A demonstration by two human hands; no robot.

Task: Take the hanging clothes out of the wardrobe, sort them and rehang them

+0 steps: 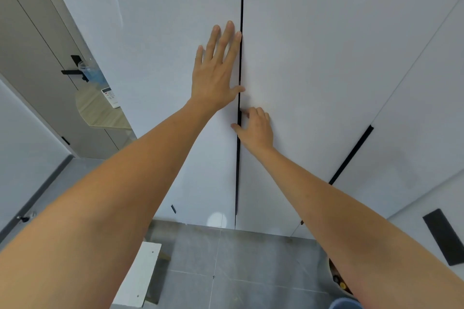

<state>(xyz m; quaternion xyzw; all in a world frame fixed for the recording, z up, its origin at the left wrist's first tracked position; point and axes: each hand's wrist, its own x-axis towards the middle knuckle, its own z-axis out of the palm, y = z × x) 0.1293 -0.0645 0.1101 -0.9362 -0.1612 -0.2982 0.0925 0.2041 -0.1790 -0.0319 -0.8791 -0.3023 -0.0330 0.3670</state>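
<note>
A white wardrobe fills the view, its two front doors closed with a dark vertical gap (238, 158) between them. My left hand (216, 67) lies flat, fingers straight, pressed against the left door (163, 57) beside the gap. Lower down, my right hand (254, 126) rests on the right door (326, 57) with fingers curled at its edge, fingertips in the black handle strip at the gap. No clothes are visible; the inside is hidden behind the doors.
A further wardrobe door (414, 108) with a black handle strip (351, 155) stands to the right. At left are a grey room door with a black handle (72, 71) and a wooden shelf (100, 110) holding a remote control (110, 96). A white board (143, 273) lies on the grey tiled floor.
</note>
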